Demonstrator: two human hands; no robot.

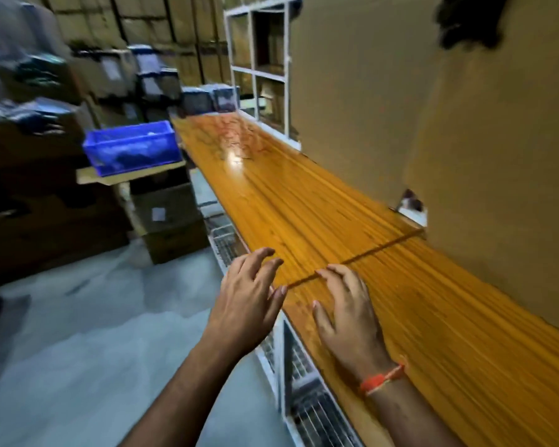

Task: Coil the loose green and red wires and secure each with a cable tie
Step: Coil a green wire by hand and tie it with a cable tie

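Note:
No green or red wire and no cable tie shows in the head view. My left hand hovers at the near edge of a long orange wooden tabletop, fingers spread, holding nothing. My right hand rests over the tabletop just beside it, fingers apart and empty, with an orange thread band on its wrist. Both hands lie close to a seam that crosses the tabletop.
A blue plastic crate sits on a board over stacked cardboard boxes to the left. A large brown cardboard wall lines the table's right side. White shelving stands at the far end. Wire racks hang under the table.

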